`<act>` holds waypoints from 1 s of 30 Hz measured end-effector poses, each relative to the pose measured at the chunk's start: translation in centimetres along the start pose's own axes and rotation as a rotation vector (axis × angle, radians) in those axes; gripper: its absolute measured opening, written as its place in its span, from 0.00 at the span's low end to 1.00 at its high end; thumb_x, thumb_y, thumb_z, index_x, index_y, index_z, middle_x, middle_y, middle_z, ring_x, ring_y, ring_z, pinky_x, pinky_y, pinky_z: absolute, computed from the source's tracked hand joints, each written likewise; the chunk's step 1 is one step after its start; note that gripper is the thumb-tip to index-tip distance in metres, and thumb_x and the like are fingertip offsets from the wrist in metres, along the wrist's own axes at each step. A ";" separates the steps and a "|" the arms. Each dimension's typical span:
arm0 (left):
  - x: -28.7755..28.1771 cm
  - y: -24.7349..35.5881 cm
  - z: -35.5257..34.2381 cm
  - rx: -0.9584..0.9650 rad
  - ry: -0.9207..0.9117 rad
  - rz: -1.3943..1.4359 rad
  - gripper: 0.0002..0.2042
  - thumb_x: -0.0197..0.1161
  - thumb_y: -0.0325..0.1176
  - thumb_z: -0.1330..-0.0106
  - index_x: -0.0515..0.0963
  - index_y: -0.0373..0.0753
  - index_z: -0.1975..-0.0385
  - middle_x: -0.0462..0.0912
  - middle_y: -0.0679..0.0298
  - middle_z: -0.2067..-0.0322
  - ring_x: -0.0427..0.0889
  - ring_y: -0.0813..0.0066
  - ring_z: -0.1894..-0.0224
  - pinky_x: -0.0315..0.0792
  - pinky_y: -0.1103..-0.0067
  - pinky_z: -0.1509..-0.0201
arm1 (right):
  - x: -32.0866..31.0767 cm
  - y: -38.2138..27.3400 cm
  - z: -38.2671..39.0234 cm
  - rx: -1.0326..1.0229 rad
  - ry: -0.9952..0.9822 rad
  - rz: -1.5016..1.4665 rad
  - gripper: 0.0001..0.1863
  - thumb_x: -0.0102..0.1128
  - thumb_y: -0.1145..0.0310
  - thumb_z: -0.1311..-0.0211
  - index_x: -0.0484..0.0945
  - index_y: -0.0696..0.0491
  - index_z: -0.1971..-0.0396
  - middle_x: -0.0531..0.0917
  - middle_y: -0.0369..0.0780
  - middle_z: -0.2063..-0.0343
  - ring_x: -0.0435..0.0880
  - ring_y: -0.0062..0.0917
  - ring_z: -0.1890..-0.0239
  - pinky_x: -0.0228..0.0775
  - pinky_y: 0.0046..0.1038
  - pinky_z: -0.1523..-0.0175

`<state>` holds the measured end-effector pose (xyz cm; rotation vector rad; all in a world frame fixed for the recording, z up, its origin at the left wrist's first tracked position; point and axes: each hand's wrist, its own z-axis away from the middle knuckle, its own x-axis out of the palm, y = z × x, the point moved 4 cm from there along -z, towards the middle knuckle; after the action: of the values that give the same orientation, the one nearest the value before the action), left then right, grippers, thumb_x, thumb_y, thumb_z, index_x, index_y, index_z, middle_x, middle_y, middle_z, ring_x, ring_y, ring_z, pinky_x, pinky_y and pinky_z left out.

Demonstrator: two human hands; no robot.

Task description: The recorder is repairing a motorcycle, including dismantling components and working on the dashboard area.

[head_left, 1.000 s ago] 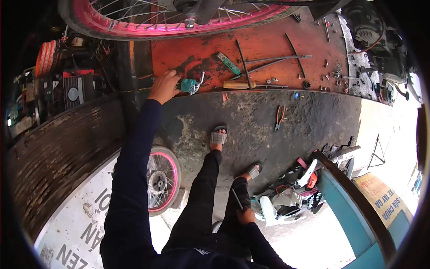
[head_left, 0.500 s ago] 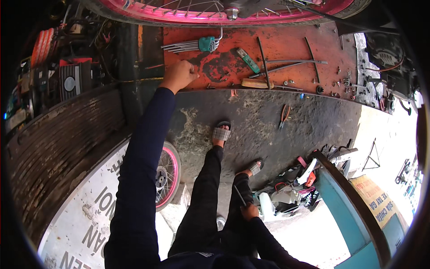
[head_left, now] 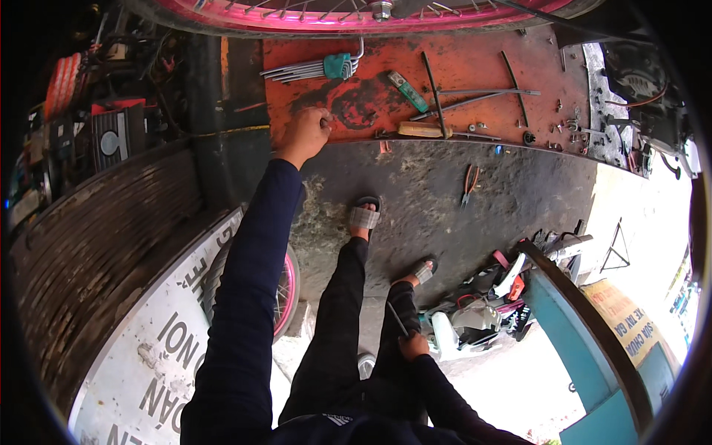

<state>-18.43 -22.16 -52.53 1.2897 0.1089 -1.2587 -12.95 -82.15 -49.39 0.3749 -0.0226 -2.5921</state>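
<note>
My left hand (head_left: 305, 138) is closed above the near edge of the orange metal platform (head_left: 463, 63). Its fingers are curled together, and whether anything small sits in them I cannot make out. Beyond it lies a set of hex keys (head_left: 297, 70) in a green holder (head_left: 337, 66). Low in the view, my right hand (head_left: 413, 345) rests by my right thigh, wrapped round a thin metal rod (head_left: 397, 320) that points up and left. The rod's lower end is hidden in the hand.
A pink-rimmed wheel (head_left: 315, 26) spans the far edge. On the platform lie a green box cutter (head_left: 407, 90), a wooden-handled tool (head_left: 420, 130), long rods (head_left: 475, 101) and several small parts. Pliers (head_left: 469, 184) rest on the dark floor. Motorbike parts (head_left: 475, 319) stand at the lower right.
My left hand has shifted slightly right and nearer to me, still closed. The right hand keeps its grip on the rod. The whole view has tilted a little.
</note>
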 end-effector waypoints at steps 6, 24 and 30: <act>-3.3 -2.7 2.7 0.278 0.027 -0.140 0.16 0.61 0.19 0.49 0.77 0.34 0.58 0.80 0.54 0.60 0.81 0.60 0.62 0.75 0.71 0.60 | 0.1 -0.3 -0.2 -0.017 0.009 -0.027 0.20 0.57 0.52 0.46 0.77 0.55 0.63 0.81 0.53 0.65 0.80 0.48 0.59 0.72 0.44 0.53; -2.7 -2.4 4.6 0.092 -0.067 -0.161 0.18 0.54 0.18 0.46 0.77 0.35 0.54 0.72 0.54 0.50 0.71 0.55 0.47 0.70 0.66 0.47 | -11.5 -2.3 5.5 -0.154 0.273 -0.107 0.19 0.59 0.54 0.48 0.78 0.58 0.70 0.82 0.51 0.71 0.81 0.46 0.62 0.71 0.44 0.55; -4.3 -0.6 8.8 -0.148 0.276 -0.073 0.15 0.56 0.20 0.45 0.78 0.35 0.57 0.77 0.53 0.56 0.76 0.56 0.53 0.72 0.66 0.50 | -16.6 -0.5 11.1 -0.268 0.496 -0.180 0.20 0.59 0.53 0.47 0.78 0.58 0.72 0.82 0.51 0.73 0.81 0.47 0.65 0.71 0.43 0.58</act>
<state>-25.48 -25.89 -46.78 1.3336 0.4413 -1.1061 -2.43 -74.10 -34.44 0.9385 0.5458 -2.5532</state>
